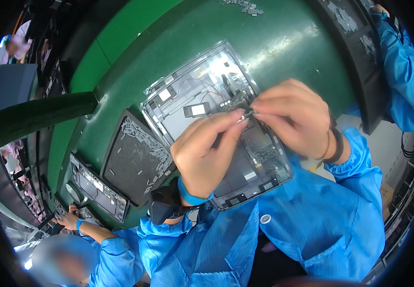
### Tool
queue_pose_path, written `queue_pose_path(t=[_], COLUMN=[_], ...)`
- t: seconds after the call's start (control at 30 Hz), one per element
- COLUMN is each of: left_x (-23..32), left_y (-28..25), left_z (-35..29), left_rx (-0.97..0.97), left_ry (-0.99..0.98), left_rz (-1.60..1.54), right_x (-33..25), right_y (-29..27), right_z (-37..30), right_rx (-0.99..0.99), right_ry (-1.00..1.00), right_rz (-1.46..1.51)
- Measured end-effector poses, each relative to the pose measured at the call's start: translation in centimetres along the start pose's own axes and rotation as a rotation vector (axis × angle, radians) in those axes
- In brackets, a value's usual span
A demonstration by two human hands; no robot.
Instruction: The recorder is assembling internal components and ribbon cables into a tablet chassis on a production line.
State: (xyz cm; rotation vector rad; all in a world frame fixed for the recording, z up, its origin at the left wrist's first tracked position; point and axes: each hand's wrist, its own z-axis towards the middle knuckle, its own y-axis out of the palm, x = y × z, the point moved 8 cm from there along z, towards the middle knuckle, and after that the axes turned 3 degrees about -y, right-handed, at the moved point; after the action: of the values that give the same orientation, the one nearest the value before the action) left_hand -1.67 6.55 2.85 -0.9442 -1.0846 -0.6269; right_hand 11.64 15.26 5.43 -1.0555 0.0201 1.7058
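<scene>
Pinching a tiny pale strip [248, 115] between them, the left hand [207, 153] and right hand [295, 119] meet fingertip to fingertip above the open tablet shell [188, 95] on the green bench [288, 43]. It looks feather-light, thin and easily bent or dropped, so best held by its ends, lightly.

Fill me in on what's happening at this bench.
A person in a blue smock pinches a tiny silvery part between the fingertips of the left hand and right hand, just above an opened tablet chassis on the green table. A dark tray of small metal pieces lies to the left.
</scene>
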Motion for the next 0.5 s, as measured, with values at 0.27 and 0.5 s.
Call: queue_pose_path(t=[0.27, 0.5], left_x=[-0.6, -3.6], left_y=[-0.3, 0.7], left_z=[0.9, 2.5], left_rx=[-0.018, -0.181], left_ry=[-0.109, -0.438], left_rz=[-0.057, -0.528], right_x=[0.5, -1.3], right_y=[0.2, 0.9], right_z=[0.5, -0.4], right_rx=[-0.160, -0.226], right_ry=[-0.004, -0.449], right_rz=[-0.043, -0.412])
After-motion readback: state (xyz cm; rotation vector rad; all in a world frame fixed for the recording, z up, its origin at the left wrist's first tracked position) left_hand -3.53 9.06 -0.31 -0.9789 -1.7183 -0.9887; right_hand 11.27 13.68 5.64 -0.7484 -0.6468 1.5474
